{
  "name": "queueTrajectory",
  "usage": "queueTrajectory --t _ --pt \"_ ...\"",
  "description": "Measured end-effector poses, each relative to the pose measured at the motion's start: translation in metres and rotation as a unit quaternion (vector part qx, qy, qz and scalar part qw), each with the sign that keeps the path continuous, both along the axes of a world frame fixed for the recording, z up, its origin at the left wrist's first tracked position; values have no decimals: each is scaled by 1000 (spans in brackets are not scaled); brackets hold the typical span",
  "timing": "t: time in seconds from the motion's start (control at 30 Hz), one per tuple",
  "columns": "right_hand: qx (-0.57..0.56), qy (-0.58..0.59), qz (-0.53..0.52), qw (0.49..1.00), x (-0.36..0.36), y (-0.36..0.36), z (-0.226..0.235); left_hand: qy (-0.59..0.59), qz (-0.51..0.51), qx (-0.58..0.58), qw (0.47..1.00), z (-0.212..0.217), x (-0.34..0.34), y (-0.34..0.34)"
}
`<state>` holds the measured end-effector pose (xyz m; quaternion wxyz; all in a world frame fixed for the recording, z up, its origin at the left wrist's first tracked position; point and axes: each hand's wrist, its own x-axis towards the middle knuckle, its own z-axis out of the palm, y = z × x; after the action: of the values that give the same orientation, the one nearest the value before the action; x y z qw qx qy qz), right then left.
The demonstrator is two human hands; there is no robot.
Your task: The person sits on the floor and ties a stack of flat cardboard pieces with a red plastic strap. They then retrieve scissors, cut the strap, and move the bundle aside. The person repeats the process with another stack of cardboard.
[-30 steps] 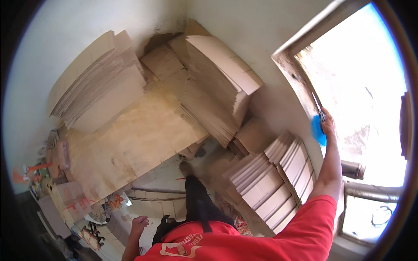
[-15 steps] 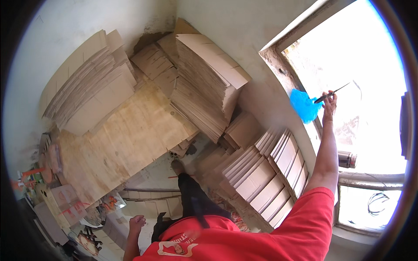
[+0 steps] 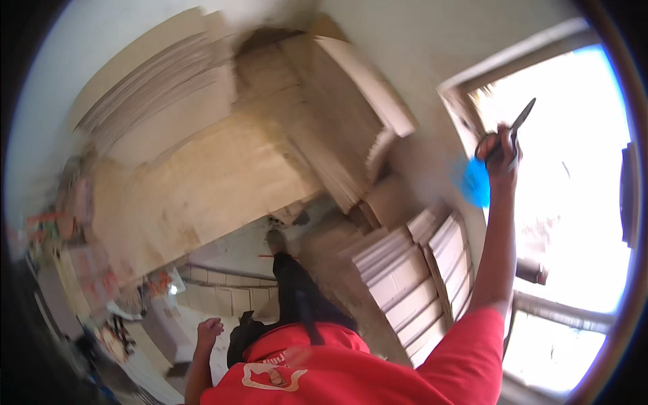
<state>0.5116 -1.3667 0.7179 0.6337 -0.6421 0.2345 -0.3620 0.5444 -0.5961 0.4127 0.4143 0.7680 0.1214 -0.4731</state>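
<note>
Right hand (image 3: 501, 145) is up by the window (image 3: 574, 202), grip clenched around dark scissors (image 3: 506, 135) – blue cloth (image 3: 476, 182) just below it. Left hand (image 3: 209, 331) hangs low, loosely curled – holding nothing.

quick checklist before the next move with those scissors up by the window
1. Grip on scissors: right hand is closed around the handles, ok.
2. Blades: point up and away from the body, ok; open or closed, cannot tell.
3. Blue object: sits just below the right hand; held or not, cannot tell through the blur.
4. Left hand: low by the hip, loosely curled, holding nothing, ok.
5. Footing: cardboard stacks crowd the legs, not ok.
6. Window frame: close beside the raised arm; contact cannot tell.
</note>
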Motion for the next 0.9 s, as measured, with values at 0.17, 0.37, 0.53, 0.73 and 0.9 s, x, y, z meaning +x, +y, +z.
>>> queueTrajectory --t 0.17,0.37,0.53,0.73,0.9 --pt "133 134 116 975 55 132 -85 -81 -40 -6 996 18 -22 1" --pt "294 227 392 842 76 295 -205 -43 159 24 986 34 -146 59" --pt "256 371 573 684 76 447 -215 -46 326 45 943 32 -249 84" --pt "205 503 648 534 47 604 -219 -211 304 43 928 9 -325 133" --pt "124 549 713 418 10 774 -218 -248 508 46 824 -5 -416 185"
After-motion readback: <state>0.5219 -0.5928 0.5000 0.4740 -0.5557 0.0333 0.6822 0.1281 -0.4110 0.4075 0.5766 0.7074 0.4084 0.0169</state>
